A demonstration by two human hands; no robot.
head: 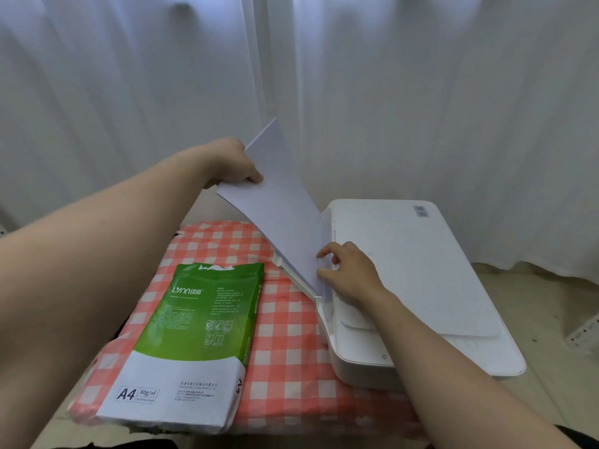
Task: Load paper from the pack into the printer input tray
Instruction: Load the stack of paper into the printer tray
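A thin stack of white paper [282, 205] stands tilted, its lower edge down in the input tray [293, 276] on the left side of the white printer [415, 273]. My left hand [235, 165] grips the stack's upper left edge, thumb on the front. At the lower right edge of the sheets, my right hand [346, 273] touches them with its fingertips beside the tray slot. The green and white A4 paper pack [191, 338] lies flat on the checked cloth, its far end torn open.
The printer and pack sit on a low surface covered by a red and white checked cloth [291, 358]. White curtains [129, 92] hang close behind. Beige floor [551, 319] shows to the right of the printer.
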